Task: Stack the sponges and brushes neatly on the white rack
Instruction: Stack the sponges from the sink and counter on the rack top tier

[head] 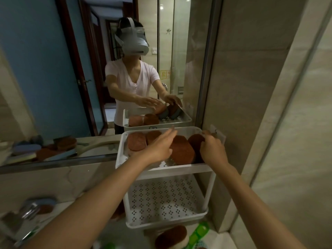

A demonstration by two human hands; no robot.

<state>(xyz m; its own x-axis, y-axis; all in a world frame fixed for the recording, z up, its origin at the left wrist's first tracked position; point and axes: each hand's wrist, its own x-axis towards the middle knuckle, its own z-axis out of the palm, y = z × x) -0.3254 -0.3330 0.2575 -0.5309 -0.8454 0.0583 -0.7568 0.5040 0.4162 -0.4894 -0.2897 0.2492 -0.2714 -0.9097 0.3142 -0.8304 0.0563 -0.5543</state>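
The person wears a pale pink short-sleeved top (142, 78) with a V neck, and a big grey-white headset (133, 42) with wide straps over the head. Something dark, maybe trousers (118, 129), shows below the top.

My only camera rides on my head and looks forward and down along both forearms, with my left hand (159, 148) and right hand (212, 150) stretched away from the lens to the white rack (188, 167), near, in the middle of the wide view. It faces the mirror (45, 69), where the headset (133, 42) and the rack's top tray of sponges (181, 151) show again from the far side.
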